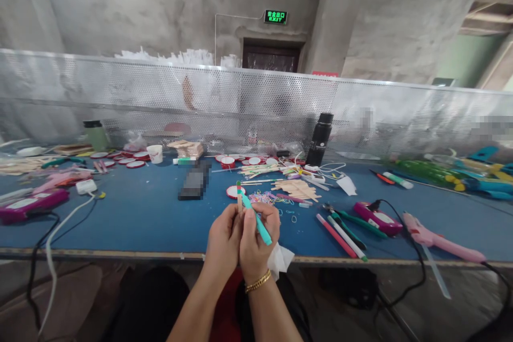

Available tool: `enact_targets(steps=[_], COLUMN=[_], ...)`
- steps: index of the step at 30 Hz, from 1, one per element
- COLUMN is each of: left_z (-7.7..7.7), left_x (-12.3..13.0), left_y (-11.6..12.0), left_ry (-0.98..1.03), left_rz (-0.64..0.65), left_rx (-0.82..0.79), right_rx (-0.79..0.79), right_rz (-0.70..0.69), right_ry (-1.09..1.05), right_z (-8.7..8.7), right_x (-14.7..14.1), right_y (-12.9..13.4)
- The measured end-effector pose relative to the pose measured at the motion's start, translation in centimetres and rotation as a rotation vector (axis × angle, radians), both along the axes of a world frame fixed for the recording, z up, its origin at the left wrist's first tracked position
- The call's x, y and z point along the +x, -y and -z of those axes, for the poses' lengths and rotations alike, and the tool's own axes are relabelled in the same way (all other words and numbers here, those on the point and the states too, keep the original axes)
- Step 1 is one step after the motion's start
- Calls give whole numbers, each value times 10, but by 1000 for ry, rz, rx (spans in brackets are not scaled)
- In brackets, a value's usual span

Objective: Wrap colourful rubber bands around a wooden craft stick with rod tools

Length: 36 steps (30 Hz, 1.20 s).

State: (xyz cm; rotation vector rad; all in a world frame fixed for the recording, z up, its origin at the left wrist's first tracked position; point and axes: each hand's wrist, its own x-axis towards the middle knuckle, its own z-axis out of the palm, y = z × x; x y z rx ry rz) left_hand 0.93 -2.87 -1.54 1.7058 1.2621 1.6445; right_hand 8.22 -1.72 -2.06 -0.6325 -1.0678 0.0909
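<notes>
"Head view: what did the hands hold?"

"From where I stood, the left hand's (223, 235) fingers pinched a wooden stick (240, 201), green and red at its upper end, roughly upright over the front of the counter (140, 222). The right hand's (259, 224) fingers were clamped round a turquoise marker (261, 228). Whether its tip touched the stick, I couldn't tell."

"How did they seem to handle?"

"Both looked light and stiff. The stick seemed thin enough to snap, so a gentle pinch low down suited it; the marker's smooth barrel might have slipped, so mid-length looked the best hold."
</notes>
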Motion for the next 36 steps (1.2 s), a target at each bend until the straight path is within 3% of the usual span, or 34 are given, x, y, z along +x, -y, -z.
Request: enact_targets(steps=[36], left_z=[0], left_x=[1], left_y=[1], left_ry=[-1], left_rz=[-17], left_rx=[32], right_rx=[-14], right_rz=[19], right_ry=[-31], right_z=[5], right_x=[-1], right_y=[-1])
